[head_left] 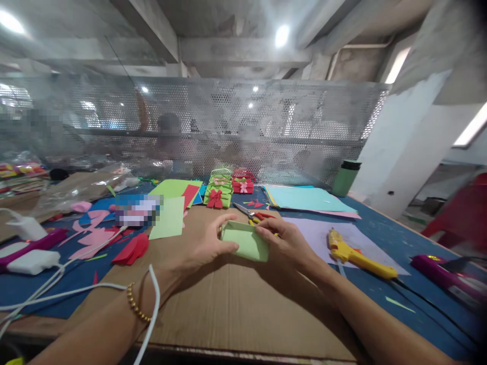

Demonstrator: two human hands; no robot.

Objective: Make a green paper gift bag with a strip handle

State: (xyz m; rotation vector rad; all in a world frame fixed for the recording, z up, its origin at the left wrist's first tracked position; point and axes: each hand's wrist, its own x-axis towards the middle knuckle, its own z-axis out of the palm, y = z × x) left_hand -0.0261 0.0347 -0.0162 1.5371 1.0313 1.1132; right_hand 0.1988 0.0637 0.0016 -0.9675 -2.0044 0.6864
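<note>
Between my two hands is a small pale green paper box (245, 243), tilted so that its broad side faces me. My left hand (216, 238) grips its left end, thumb along the near side and fingers behind. At the right end my right hand (283, 238) pinches the upper corner. Both hands are just above a brown cardboard sheet (236, 309). Scissors (247, 210) and red-handled pliers (262, 217) lie right behind the box. Beyond them stand small green paper bags (218, 188) with a red bow and a red paper bag (242, 186) with a pink bow.
A yellow glue gun (357, 258) lies on a lilac sheet (304, 228) at right, its cord trailing. Left are red paper pieces (131, 249), pink scraps (91, 235), white cables (61, 274) and a power strip (30, 253). Light blue sheets (308, 197) and a green bottle (346, 178) stand behind.
</note>
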